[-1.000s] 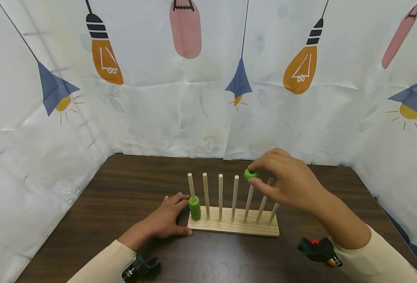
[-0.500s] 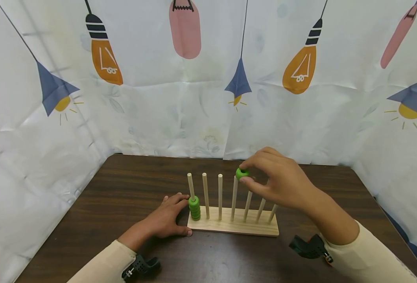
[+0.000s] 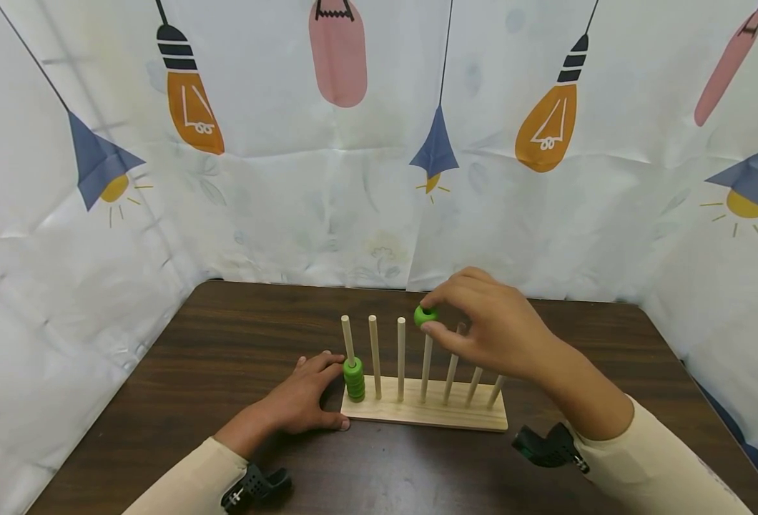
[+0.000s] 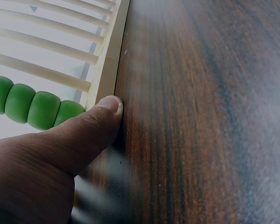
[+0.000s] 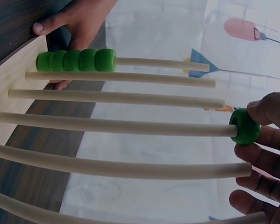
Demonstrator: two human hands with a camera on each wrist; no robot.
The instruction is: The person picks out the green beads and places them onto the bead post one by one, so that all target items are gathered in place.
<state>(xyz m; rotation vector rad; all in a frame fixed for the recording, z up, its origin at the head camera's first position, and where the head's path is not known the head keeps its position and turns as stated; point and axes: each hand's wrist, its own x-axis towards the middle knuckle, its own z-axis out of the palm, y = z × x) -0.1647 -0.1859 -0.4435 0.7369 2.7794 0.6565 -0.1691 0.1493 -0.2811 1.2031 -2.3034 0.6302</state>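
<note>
A wooden peg rack (image 3: 411, 411) with a row of upright pegs lies across the table. Several green beads (image 3: 354, 379) are stacked on its leftmost peg. My left hand (image 3: 302, 398) holds the rack's left end, thumb along the front edge and fingers towards the back; the thumb (image 4: 95, 123) presses the base in the left wrist view. Between thumb and fingertips, my right hand (image 3: 491, 322) pinches a single green bead (image 5: 246, 127). That bead is at the tip of the middle peg (image 5: 130, 127); whether the peg has entered the hole I cannot tell.
The rack stands on a dark wood-grain table (image 3: 237, 336). A white printed curtain (image 3: 276, 214) hangs behind and at both sides. The remaining pegs, such as the one by the beads (image 3: 375, 357), carry no beads.
My right hand has moved left with the green bead, passing from above the right-hand pegs to the middle peg. The left hand and the rack have stayed put.
</note>
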